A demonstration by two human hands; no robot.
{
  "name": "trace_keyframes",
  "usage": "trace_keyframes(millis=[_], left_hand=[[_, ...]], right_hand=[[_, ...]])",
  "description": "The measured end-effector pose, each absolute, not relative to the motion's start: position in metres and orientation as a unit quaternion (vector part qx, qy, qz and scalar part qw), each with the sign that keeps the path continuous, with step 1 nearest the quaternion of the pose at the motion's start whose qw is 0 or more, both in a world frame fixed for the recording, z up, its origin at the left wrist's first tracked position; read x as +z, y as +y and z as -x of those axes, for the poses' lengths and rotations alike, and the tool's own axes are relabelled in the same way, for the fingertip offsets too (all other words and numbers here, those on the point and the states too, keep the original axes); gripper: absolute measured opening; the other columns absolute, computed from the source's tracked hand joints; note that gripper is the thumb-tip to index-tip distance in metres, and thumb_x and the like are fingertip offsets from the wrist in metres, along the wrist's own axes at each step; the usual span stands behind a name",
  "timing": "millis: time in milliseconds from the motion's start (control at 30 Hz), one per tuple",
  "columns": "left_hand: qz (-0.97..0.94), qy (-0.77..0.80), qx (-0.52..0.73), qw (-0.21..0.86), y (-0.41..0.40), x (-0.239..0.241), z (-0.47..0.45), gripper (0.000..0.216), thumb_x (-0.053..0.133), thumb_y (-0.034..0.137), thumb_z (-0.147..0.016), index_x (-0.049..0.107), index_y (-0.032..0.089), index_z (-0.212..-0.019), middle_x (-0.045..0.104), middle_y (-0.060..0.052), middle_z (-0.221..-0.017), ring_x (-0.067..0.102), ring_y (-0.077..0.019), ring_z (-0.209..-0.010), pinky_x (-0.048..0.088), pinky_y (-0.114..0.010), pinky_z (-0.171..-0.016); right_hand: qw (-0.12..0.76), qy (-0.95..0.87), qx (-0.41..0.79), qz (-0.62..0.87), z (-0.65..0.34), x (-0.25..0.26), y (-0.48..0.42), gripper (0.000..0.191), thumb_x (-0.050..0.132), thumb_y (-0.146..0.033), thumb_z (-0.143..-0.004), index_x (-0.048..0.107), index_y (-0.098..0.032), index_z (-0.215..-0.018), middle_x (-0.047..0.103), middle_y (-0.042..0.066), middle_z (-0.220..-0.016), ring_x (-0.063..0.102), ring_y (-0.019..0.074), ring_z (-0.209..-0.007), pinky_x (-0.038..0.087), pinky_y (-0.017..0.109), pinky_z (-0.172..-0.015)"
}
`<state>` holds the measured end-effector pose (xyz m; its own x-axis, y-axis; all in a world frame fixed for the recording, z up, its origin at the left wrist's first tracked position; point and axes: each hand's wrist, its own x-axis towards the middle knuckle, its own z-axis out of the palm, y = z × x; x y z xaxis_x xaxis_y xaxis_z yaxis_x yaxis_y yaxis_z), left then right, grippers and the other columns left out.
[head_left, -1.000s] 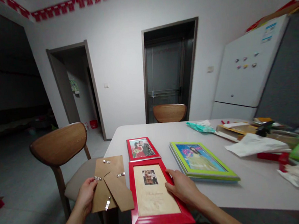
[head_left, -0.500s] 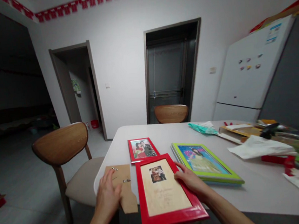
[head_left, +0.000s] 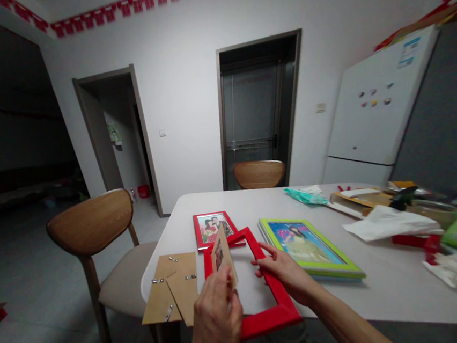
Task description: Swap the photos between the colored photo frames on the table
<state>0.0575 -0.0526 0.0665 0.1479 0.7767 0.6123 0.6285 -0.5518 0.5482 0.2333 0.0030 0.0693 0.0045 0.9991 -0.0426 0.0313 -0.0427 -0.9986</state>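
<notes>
A large red picture frame (head_left: 279,296) lies at the table's near edge. My left hand (head_left: 217,318) pinches a cream paper insert with a small photo (head_left: 222,254) and holds it up on edge over the frame's left side. On the frame's right rail rests my right hand (head_left: 284,271), fingers curled over it and gripping. The brown backing board with metal clips (head_left: 175,292) lies flat to the left of the frame, partly over the table's edge.
A small red framed photo (head_left: 213,228) and a green framed picture (head_left: 308,247) lie behind. Papers, a green bag and clutter (head_left: 398,220) fill the table's right side. A wooden chair (head_left: 91,222) stands at left, another (head_left: 259,173) at the far end; a fridge (head_left: 380,108) stands at right.
My left hand left the backing board on the table and lifted the paper insert out of the red frame. The frame's opening now shows the white table. My right hand stayed on the frame.
</notes>
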Motion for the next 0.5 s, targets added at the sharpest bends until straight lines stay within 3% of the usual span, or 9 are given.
trace_keyframes(millis=[133, 267, 500], left_hand=[[-0.63, 0.569, 0.505, 0.156, -0.053, 0.064, -0.02, 0.042, 0.043, 0.025, -0.072, 0.039, 0.018, -0.113, 0.058, -0.006, -0.096, 0.059, -0.0168, -0.074, 0.049, -0.026, -0.064], [-0.584, 0.614, 0.479, 0.229, -0.058, 0.043, 0.014, 0.043, 0.045, 0.033, -0.07, 0.04, 0.02, -0.111, 0.057, -0.005, -0.101, 0.059, -0.019, -0.079, 0.047, -0.026, -0.066], [-0.628, 0.68, 0.319, 0.204, -0.061, 0.014, 0.03, 0.047, 0.042, 0.035, -0.071, 0.039, 0.017, -0.115, 0.061, -0.006, -0.093, 0.059, -0.0203, -0.081, 0.044, -0.028, -0.07]], right_hand=[[0.386, -0.601, 0.334, 0.615, -0.248, 0.059, 0.01, 0.052, 0.047, -0.024, -0.064, 0.045, -0.012, -0.114, 0.061, 0.0, -0.062, 0.056, 0.013, -0.053, 0.041, 0.021, -0.049], [0.307, -0.681, 0.178, 0.64, -0.256, 0.045, 0.014, 0.041, 0.043, -0.022, -0.065, 0.055, -0.014, -0.103, 0.065, 0.005, -0.076, 0.058, 0.0171, -0.069, 0.041, 0.024, -0.062], [0.252, -0.722, 0.097, 0.638, -0.257, 0.03, 0.015, 0.032, 0.041, -0.019, -0.067, 0.058, -0.013, -0.093, 0.064, 0.01, -0.084, 0.058, 0.0193, -0.077, 0.039, 0.025, -0.069]])
